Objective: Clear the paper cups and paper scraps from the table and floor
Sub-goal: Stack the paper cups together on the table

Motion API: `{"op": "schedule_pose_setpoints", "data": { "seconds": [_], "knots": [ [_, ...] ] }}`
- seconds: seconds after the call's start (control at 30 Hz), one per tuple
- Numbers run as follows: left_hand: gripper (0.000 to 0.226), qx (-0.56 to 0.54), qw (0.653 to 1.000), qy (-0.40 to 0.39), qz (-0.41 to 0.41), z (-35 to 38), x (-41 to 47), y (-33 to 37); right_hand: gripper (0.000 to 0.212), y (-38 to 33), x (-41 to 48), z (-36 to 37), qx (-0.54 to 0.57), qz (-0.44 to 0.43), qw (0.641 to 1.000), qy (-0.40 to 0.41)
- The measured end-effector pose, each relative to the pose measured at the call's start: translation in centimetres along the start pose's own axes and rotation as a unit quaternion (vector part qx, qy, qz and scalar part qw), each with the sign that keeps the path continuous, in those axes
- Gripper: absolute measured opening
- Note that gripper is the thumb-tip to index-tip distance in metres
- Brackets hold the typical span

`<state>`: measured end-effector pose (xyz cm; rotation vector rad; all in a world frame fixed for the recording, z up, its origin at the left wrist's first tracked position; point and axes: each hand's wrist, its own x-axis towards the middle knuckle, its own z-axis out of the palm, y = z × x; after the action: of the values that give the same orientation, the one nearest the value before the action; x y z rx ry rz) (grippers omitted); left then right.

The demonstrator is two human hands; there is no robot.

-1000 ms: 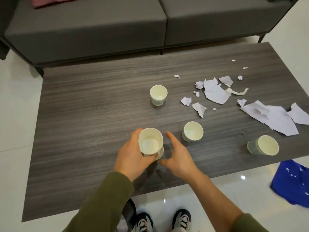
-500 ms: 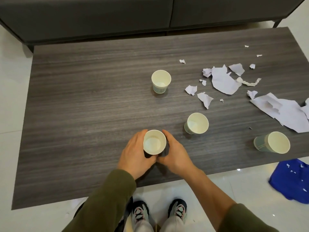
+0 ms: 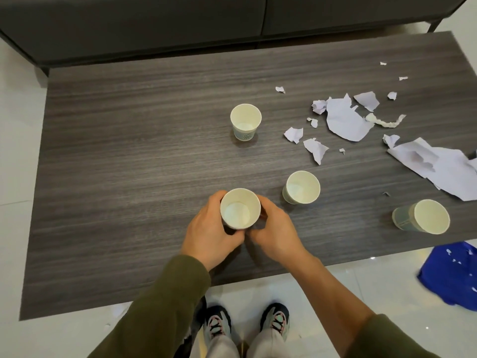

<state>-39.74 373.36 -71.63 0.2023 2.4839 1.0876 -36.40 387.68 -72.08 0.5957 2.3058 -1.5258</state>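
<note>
Though earlier apart, left hand and right hand fingers now curled round the paper cup.

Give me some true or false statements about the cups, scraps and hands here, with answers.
1. The left hand and right hand both hold the near cup. True.
2. Three more cups stand untouched: far cup, middle cup, right cup. True.
3. The paper scraps lie at the table's left end. False: they lie toward its right end.
4. The blue item lies on the table. False: it lies on the floor.
</note>
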Motion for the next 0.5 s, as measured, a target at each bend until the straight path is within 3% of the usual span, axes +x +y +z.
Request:
{"op": "schedule_pose_setpoints", "data": {
  "seconds": [0.1,0.27,0.33,0.5],
  "knots": [
    [0.081,-0.008,0.999,0.006,0.034,-0.8,0.6,2.4,0.063,-1.5,-0.1,-1.8,0.021,-0.016,0.999,0.024],
    [0.067,-0.035,0.996,0.018,0.074,-2.3,1.9,7.8,0.061,-3.6,-0.7,-6.2,0.044,-0.044,0.997,0.049],
    [0.067,-0.038,0.995,0.036,0.081,-2.4,2.0,10.0,0.07,-3.8,-1.2,-8.2,0.037,-0.043,0.996,0.062],
    [0.097,-0.018,0.994,0.032,0.106,-1.4,1.9,13.7,0.083,-3.1,-2.3,-12.6,0.025,-0.029,0.995,0.087]
  ]
}}
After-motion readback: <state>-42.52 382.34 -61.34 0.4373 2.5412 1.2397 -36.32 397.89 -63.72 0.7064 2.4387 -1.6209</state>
